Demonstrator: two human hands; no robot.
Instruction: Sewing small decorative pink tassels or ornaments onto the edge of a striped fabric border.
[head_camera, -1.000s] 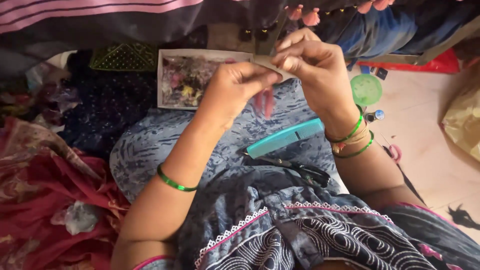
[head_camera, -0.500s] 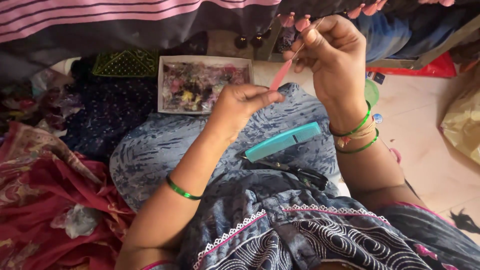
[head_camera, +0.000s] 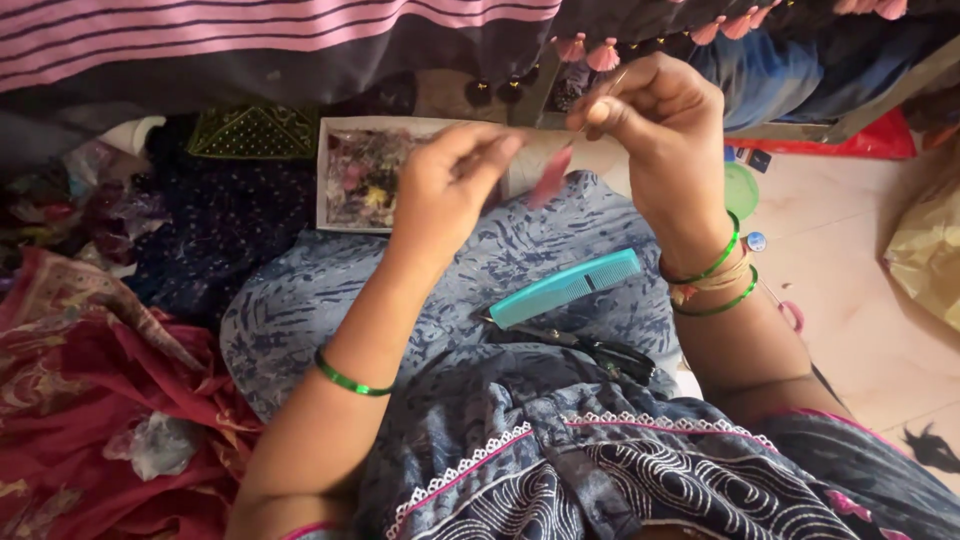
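The right hand (head_camera: 655, 120) pinches the top of a small pink thread tassel (head_camera: 549, 178), held up over the lap; the left hand (head_camera: 450, 185) grips its lower strands. I think it is best to pull gently and straight — no twisting. On the lap lie one teal plastic comb (head_camera: 566, 287) and one pair of black scissors (head_camera: 590, 348); further away stands one white box (head_camera: 365, 175).

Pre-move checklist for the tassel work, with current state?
1. Right hand pinches the top of the pink tassel: ok.
2. Left hand grip on the tassel: cannot tell, blurred.
3. Comb within reach on the lap: ok.
4. Scissors on the lap, blades shut: cannot tell.
5. Box of scraps open nearby: ok.
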